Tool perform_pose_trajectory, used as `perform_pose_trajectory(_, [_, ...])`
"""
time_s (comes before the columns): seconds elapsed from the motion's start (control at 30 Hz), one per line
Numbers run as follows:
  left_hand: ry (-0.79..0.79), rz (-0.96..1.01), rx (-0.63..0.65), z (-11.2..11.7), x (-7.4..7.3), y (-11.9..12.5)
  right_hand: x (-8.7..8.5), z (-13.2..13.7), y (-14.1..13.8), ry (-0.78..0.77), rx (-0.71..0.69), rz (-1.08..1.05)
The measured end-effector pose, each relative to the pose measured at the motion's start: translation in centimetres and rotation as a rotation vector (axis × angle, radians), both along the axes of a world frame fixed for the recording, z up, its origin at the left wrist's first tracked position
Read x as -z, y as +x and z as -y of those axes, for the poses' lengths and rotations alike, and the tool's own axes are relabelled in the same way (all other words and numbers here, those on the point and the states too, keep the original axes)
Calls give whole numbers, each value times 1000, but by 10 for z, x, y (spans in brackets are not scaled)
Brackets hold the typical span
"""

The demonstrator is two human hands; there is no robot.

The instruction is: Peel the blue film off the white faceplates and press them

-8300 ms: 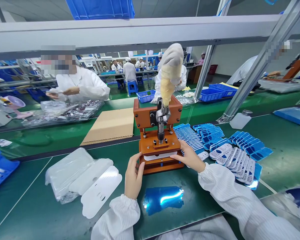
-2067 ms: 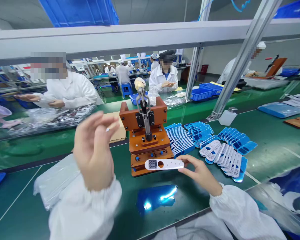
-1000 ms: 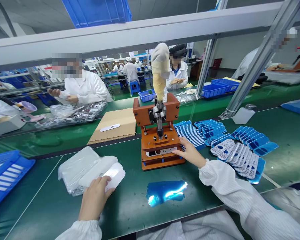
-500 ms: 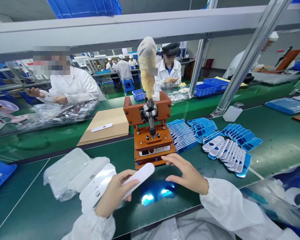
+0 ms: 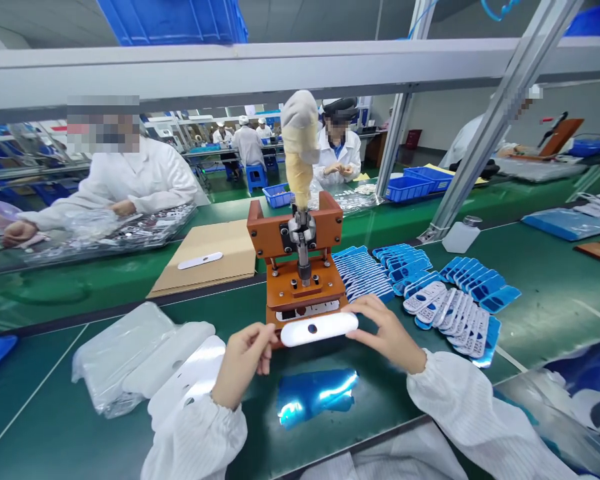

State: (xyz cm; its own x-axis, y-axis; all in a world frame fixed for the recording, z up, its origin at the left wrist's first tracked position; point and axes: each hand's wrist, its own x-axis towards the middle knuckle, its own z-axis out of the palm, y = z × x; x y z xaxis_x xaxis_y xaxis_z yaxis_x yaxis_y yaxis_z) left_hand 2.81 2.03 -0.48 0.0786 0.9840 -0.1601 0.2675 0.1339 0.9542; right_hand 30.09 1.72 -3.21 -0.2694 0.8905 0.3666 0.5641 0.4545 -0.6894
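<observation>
A long white panel with rounded ends and one dark round hole (image 5: 330,328) is held level in front of the orange toggle press (image 5: 305,283). My right hand (image 5: 387,333) pinches its right end between thumb and fingers. Just off the left end, my left hand (image 5: 245,357) has thumb and fingertips pressed together; whatever they may grip is too small to make out. Another white strip lies in the press's lower slot. On the bench below my hands is a shiny blue film sheet (image 5: 315,397). White flat sheets (image 5: 190,380) lie beside my left forearm.
Right of the press are rows of blue-filmed panels (image 5: 363,273) and a fan of white perforated panels (image 5: 467,320). A bottle (image 5: 461,235) stands near the metal post. Cardboard (image 5: 205,243) carries one white strip. Co-workers in white coats sit across the line.
The white panel has turned level and shifted right, its holed face now showing. My right hand has taken its right end, and my left hand has come off its body to its left end.
</observation>
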Motion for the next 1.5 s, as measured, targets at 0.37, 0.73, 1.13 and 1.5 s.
perform_pose_trajectory(0.37, [446, -262, -122, -7, 38, -2, 7, -41, -16, -151, 71, -15])
perform_pose_trajectory(0.73, [620, -571, -66, -8, 49, -1, 2, -45, -14, -142, 35, 45])
perform_pose_trajectory(1.13, [756, -644, -107, -7, 66, -2, 26, -21, 2, 327, 110, 270])
perform_pose_trajectory(1.5, [630, -312, -204, -6, 71, -12, -179, -52, -78, 559, -106, -518])
